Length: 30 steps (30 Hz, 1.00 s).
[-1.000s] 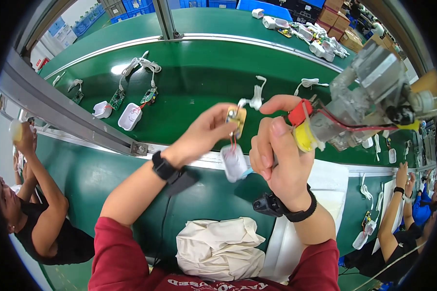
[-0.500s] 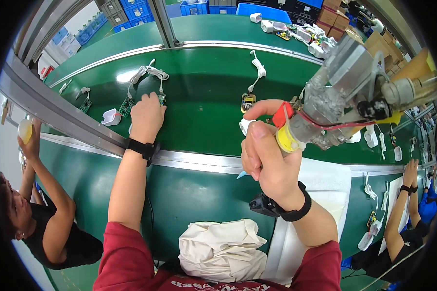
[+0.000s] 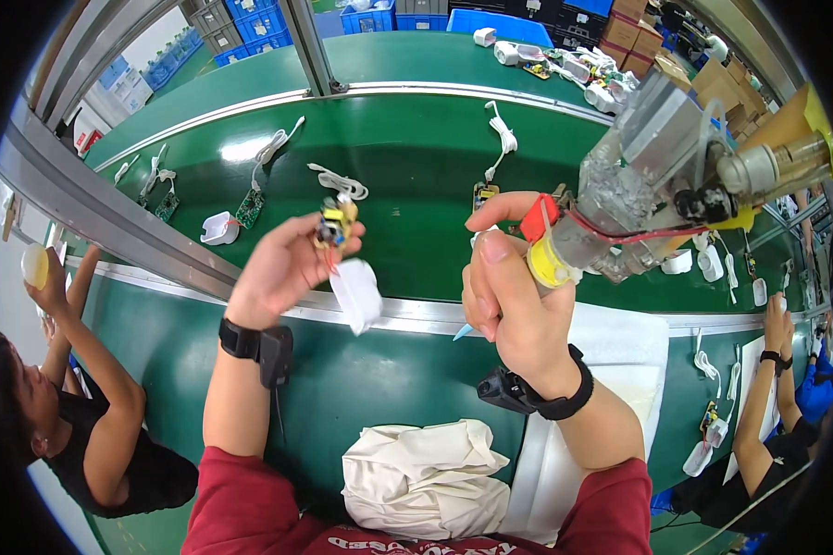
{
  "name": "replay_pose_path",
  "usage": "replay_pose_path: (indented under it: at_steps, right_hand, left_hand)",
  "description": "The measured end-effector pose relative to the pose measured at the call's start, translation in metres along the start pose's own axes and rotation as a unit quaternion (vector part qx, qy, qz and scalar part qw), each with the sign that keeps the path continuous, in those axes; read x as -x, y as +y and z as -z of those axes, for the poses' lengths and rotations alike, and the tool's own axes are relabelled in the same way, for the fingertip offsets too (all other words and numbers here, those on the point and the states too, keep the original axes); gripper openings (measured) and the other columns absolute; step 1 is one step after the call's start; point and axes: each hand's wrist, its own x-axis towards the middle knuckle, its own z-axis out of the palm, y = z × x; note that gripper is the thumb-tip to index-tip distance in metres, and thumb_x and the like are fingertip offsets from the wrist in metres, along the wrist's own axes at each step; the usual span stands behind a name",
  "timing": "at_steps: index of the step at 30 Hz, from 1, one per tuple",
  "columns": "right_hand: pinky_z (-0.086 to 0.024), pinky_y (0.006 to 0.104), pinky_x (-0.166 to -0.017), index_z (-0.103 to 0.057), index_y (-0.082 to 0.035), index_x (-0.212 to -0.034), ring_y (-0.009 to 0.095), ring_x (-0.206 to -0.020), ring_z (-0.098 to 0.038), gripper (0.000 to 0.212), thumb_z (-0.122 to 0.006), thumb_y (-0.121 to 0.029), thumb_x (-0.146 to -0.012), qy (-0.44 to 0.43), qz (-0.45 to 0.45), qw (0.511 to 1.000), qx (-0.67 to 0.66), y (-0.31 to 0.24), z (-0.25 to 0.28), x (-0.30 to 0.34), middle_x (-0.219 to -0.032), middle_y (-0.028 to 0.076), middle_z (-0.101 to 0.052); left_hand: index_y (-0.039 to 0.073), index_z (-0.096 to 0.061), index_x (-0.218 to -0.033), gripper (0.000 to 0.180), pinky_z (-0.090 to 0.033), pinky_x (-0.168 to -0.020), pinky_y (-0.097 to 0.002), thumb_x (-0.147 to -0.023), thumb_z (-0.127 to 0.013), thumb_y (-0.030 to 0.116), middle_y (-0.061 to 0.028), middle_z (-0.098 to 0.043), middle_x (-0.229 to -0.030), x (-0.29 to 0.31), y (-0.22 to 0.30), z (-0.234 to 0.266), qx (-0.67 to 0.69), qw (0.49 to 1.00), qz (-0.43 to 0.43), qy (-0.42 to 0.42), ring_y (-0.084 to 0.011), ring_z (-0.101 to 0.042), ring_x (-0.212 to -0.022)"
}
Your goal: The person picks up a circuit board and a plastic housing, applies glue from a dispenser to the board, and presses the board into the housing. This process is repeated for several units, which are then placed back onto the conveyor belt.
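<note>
L hand [image 3: 282,268] raised over the green bench [image 3: 407,166], fingers pinched on 1 small circuit board [image 3: 335,222] w/ a white housing [image 3: 356,294] hanging under it. R hand [image 3: 509,296] fisted round the yellow-and-red grip of 1 hanging power tool [image 3: 648,199], clear and metal body up to the right, red wire along it. Both wrists carry black bands.

On the bench, well apart: approx 3 loose boards w/ white cords, e.g. one board [image 3: 482,195] just beyond the R thumb, one [image 3: 249,207] at left next to 1 white shell [image 3: 218,228]. More white shells at the right edge, too small to count.

1 crumpled white cloth [image 3: 426,476] on the lap. 1 white pad [image 3: 611,342] under the R forearm.

Far back: blue crates [image 3: 250,18] top left, brown cartons [image 3: 713,69] top right. No readable labels.

Other persons: 1 at left, 1 at right.
</note>
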Motion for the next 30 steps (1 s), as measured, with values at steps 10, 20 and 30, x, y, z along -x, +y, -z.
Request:
replay_pose_path:
  at_steps: [10,20,30]
  right_hand:
    - [-0.024,0.0223,-0.034,-0.043,-0.002,-0.107,0.005,-0.036,-0.031,0.022,-0.045,-0.021,-0.097,0.038,0.02,0.999,0.018,0.011,0.004,-0.006,-0.052,-0.001,-0.036]
    - [-0.022,0.0224,-0.032,-0.041,-0.002,-0.105,0.006,-0.034,-0.028,0.025,-0.048,-0.025,-0.096,0.052,0.023,0.998,0.014,0.035,-0.005,-0.011,-0.051,0.0,-0.036]
    - [-0.02,0.0226,-0.033,-0.035,-0.008,-0.095,0.007,-0.034,-0.026,0.022,-0.048,-0.027,-0.095,0.051,0.003,0.999,-0.004,0.054,-0.02,-0.01,-0.05,0.0,-0.035]
  left_hand:
    - [-0.001,-0.045,-0.127,0.032,-0.052,-0.084,-0.0298,-0.099,-0.044,0.017,-0.0146,-0.059,-0.116,0.025,-0.089,-0.05,0.032,0.984,0.136,-0.108,-0.0206,-0.061,-0.104]
    - [0.002,-0.044,-0.129,0.035,-0.046,-0.089,-0.0268,-0.095,-0.053,0.005,-0.0046,-0.057,-0.116,0.018,-0.125,-0.025,-0.045,0.97,0.025,-0.238,-0.0111,-0.055,-0.107]
    - [0.001,-0.045,-0.131,0.038,-0.047,-0.088,-0.0266,-0.094,-0.055,0.003,-0.0034,-0.057,-0.111,0.017,-0.124,-0.01,-0.043,0.965,-0.001,-0.257,-0.0094,-0.055,-0.1]
